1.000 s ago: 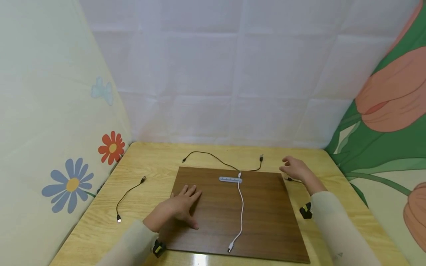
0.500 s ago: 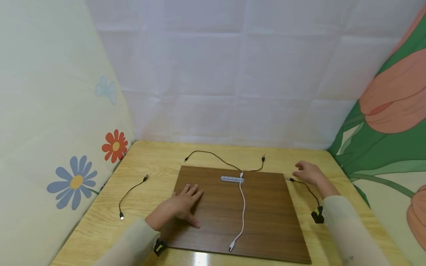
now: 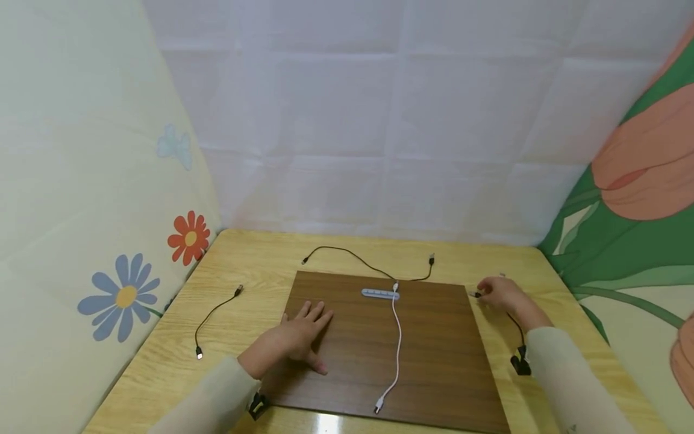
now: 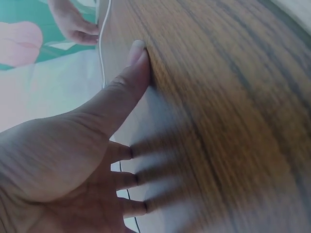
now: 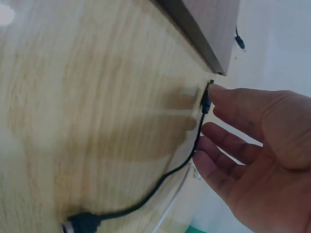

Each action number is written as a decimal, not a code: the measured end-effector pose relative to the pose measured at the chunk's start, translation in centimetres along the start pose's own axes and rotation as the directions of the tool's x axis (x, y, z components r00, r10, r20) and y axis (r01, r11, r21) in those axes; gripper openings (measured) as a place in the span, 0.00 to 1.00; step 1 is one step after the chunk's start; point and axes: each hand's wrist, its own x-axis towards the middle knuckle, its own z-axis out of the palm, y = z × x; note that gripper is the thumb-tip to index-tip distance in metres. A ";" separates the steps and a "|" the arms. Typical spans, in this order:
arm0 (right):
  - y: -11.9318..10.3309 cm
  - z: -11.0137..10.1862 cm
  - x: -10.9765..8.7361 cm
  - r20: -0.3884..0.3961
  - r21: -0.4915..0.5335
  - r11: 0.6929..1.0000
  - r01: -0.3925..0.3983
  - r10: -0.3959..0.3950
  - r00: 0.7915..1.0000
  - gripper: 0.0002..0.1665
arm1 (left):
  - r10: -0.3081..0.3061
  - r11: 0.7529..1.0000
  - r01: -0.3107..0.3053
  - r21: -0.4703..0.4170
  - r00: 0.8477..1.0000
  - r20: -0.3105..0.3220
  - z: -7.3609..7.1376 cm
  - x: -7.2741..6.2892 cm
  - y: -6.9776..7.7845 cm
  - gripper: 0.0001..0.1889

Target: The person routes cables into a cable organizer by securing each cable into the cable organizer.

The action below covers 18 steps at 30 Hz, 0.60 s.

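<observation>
My left hand (image 3: 298, 334) rests with spread fingers on the left part of a brown wooden board (image 3: 434, 355). At the board's right edge, my right hand (image 3: 506, 295) pinches the plug end of a black USB cable (image 5: 163, 179) between thumb and fingertips; the other fingers curl beside the cord. A pale blue slotted cable holder (image 3: 374, 293) sits near the board's far edge. One end of a white USB cable (image 3: 399, 337) lies at its rightmost slot, and the cord runs down the board toward me. Part of the black cable is hidden behind my right hand.
Another black cable (image 3: 347, 253) curves behind the board, and a short black cable (image 3: 214, 310) lies on the table's left. A white cord (image 5: 170, 204) passes beyond my right hand. Hanging cloths enclose the yellow wood-grain table (image 3: 260, 253).
My right hand has moved right, off the board's far corner, and down onto the black cable's plug, its fingers closing there. My left hand stays on the board.
</observation>
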 end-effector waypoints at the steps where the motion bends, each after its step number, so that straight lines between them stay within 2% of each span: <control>1: 0.1 0.2 0.2 -0.001 -0.004 1.000 -0.001 0.001 1.000 0.21 | -0.002 1.000 0.002 0.003 1.000 -0.001 0.0 0.0 0.0 0.64; 7: 0.7 0.8 0.8 -0.016 -0.019 1.000 -0.011 0.011 1.000 0.18 | -0.017 1.000 0.017 0.011 1.000 0.010 0.0 0.0 0.1 0.64; 12: 0.8 1.1 0.8 -0.056 -0.027 0.999 -0.027 0.026 0.998 0.11 | -0.020 1.000 0.019 0.021 1.000 0.011 0.0 0.1 0.2 0.64; 18: 0.7 1.2 0.7 -0.093 -0.024 1.000 -0.011 0.009 0.996 0.07 | -0.027 0.999 0.026 0.034 0.999 0.018 -0.1 0.1 0.2 0.64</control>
